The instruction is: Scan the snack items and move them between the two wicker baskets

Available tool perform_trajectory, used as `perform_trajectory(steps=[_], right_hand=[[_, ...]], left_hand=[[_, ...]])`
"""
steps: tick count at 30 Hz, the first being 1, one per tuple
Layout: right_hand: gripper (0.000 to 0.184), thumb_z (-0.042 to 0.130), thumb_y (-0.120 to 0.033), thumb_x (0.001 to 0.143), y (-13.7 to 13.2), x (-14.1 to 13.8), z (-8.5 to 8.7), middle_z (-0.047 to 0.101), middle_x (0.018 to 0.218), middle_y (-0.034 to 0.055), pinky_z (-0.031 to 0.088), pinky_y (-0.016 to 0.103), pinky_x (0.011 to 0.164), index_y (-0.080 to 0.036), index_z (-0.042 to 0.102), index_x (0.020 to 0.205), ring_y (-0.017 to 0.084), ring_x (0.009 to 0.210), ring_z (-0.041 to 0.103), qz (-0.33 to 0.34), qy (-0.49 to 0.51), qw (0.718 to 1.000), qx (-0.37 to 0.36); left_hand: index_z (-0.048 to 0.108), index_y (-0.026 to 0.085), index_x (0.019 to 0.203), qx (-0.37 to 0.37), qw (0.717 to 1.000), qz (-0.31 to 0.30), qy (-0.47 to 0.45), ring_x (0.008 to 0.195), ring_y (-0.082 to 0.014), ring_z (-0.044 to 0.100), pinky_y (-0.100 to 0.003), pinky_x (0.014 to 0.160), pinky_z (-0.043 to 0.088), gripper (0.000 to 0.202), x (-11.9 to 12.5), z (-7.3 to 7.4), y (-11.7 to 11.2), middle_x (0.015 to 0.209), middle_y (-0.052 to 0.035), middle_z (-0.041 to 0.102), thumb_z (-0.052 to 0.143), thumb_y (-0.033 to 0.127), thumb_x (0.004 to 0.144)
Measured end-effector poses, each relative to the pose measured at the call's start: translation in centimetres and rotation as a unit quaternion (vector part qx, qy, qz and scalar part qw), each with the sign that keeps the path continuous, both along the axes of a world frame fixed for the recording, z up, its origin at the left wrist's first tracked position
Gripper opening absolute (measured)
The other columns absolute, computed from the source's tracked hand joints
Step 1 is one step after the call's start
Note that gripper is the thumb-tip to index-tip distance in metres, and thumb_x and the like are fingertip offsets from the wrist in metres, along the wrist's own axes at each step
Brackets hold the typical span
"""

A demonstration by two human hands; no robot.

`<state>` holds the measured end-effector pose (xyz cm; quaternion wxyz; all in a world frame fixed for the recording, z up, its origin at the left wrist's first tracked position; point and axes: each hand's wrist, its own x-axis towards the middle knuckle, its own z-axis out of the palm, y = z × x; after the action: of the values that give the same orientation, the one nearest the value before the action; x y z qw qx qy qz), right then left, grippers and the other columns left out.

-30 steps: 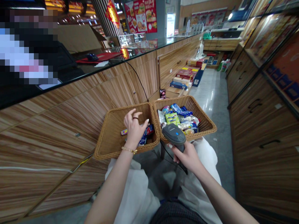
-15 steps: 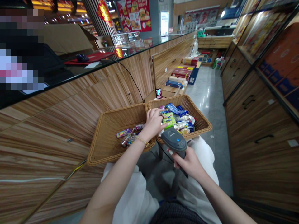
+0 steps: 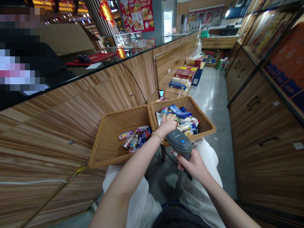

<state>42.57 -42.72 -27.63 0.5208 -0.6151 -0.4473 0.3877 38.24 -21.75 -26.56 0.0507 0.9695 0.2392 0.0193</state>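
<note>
My right hand (image 3: 193, 163) is wrapped around the handle of a dark grey barcode scanner (image 3: 179, 141), whose head points toward the right basket. My left hand (image 3: 168, 124) is down in the right wicker basket (image 3: 206, 124), its fingers curled over a green snack packet (image 3: 175, 118) that shows only in part. Around it lie blue packets (image 3: 175, 109), clear-wrapped items and a silvery pack (image 3: 158, 117). To the left, another wicker basket (image 3: 98, 139) holds a purple packet (image 3: 125, 135) and several small wrapped items (image 3: 134, 142).
A wooden counter (image 3: 111, 85) with a dark glass top runs along the left. A phone (image 3: 161, 94) stands behind the baskets, near stacked boxes (image 3: 184, 74). Wooden cabinets (image 3: 258, 126) line the right. At the far left, a blurred-out person is partly visible.
My left hand has moved right and closed over the green packet, uncovering the silvery pack and more items in the left basket. The scanner has shifted slightly right.
</note>
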Motion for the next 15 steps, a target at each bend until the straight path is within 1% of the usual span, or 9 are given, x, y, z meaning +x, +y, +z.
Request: perform_trajectory(steps=[5, 9, 12, 15], right_hand=[[0.028, 0.069, -0.047, 0.089, 0.0, 0.1, 0.1, 0.066, 0.05, 0.0011, 0.053, 0.027, 0.049, -0.02, 0.066, 0.084, 0.019, 0.043, 0.064, -0.008, -0.004, 1.0, -0.002], [0.029, 0.069, -0.048, 0.089, 0.0, 0.0, 0.3, 0.065, 0.049, 0.0015, 0.052, 0.027, 0.048, -0.02, 0.064, 0.081, 0.019, 0.042, 0.063, -0.012, -0.001, 1.0, -0.004], [0.029, 0.068, -0.047, 0.089, 0.0, 0.0, 0.4, 0.064, 0.049, 0.0015, 0.052, 0.027, 0.048, -0.021, 0.062, 0.078, 0.019, 0.042, 0.063, -0.015, -0.005, 1.0, -0.007], [0.029, 0.068, -0.047, 0.089, 0.0, 0.0, 0.3, 0.064, 0.049, 0.0011, 0.052, 0.028, 0.049, -0.022, 0.06, 0.076, 0.019, 0.042, 0.063, -0.015, -0.007, 1.0, -0.009]], left_hand=[[0.079, 0.022, 0.097, 0.002, 1.0, 0.007, -0.013, 0.146, -0.0316, 0.04, -0.063, 0.126, 0.02, 0.024, 0.0, 0.2, 0.0, 0.146, -0.0078, 0.061, 0.056, 0.03, 0.097], [0.079, 0.024, 0.094, 0.002, 1.0, 0.015, -0.025, 0.147, -0.0324, 0.04, -0.063, 0.127, 0.019, 0.017, -0.1, 0.5, 0.0, 0.146, -0.0063, 0.061, 0.065, 0.033, 0.093], [0.079, 0.024, 0.092, 0.015, 0.998, 0.026, -0.056, 0.148, -0.0329, 0.04, -0.061, 0.128, 0.018, 0.014, -1.0, 1.1, 0.1, 0.144, -0.0065, 0.063, 0.071, 0.035, 0.09], [0.08, 0.022, 0.093, 0.034, 0.992, 0.038, -0.112, 0.146, -0.0339, 0.041, -0.061, 0.128, 0.02, 0.014, -2.7, 2.2, 0.0, 0.143, -0.0081, 0.063, 0.073, 0.034, 0.089]])
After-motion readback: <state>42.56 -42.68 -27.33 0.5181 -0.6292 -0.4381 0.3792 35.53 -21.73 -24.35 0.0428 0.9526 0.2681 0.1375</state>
